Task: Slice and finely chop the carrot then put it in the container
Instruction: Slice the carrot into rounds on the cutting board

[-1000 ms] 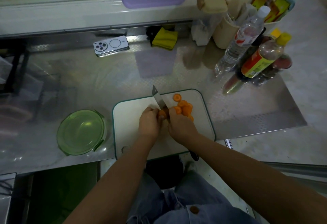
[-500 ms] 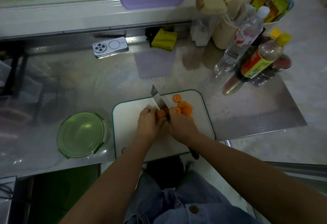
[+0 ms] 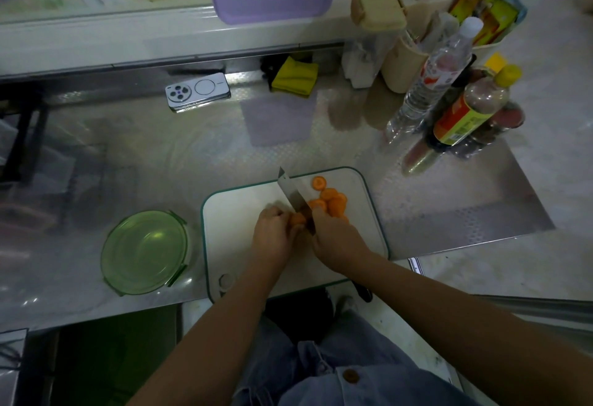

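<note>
Stainless-steel counter (image 3: pixel 417 206) fills the view, with a white cutting board (image 3: pixel 237 213) set at its near edge and a green glass container (image 3: pixel 144 251) just left of the board; a phone (image 3: pixel 197 92) lies by the far edge. The carrot stub (image 3: pixel 297 219) is pinched on the middle of the board by the curled fingers of the left hand (image 3: pixel 272 238); the knife (image 3: pixel 293 192) is gripped by the right hand (image 3: pixel 337 238), its blade standing against the stub's right end; cut slices (image 3: pixel 333 203) are heaped toward the board's far right corner.

So little carrot is left that the left fingertips are very close to the blade; a cut could be suffered if the stub rolled or the knuckles were not kept tucked. The round slices could also be knocked off the board's far edge by the blade, and the board itself could be shifted by hard chopping so near the counter's edge.

Against the earlier frame little is altered: the same grips are kept and the heap looks unchanged; only the blade is tipped slightly, so that more of its flat is shown.
</note>
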### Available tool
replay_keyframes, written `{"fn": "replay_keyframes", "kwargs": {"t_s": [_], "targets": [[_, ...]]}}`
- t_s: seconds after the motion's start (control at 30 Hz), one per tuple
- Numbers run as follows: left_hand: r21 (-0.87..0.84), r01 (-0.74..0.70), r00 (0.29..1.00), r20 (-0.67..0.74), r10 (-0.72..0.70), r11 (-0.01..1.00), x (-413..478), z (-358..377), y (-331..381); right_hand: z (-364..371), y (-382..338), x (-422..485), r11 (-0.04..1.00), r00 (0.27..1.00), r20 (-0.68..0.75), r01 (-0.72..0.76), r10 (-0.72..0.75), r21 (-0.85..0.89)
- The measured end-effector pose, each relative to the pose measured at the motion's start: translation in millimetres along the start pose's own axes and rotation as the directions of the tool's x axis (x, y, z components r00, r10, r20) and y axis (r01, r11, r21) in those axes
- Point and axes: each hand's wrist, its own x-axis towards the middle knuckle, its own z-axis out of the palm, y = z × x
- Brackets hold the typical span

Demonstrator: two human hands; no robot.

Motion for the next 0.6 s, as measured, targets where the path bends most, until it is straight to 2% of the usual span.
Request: {"fn": "replay_keyframes", "kwargs": {"t_s": [0.3,0.6], "targets": [[-0.003,0.014,0.998,0.054,-0.014,1.000,4,-5,1,6,-1,-2,1.000,0.999,-0.043,-0.012,0.013,0.022],[0.031,0.062,0.997,0.037,-0.063,0.998,5,-11,8,-6,-5,-7,0.999,0.999,0.041,-0.022,0.021,0.037]]}}
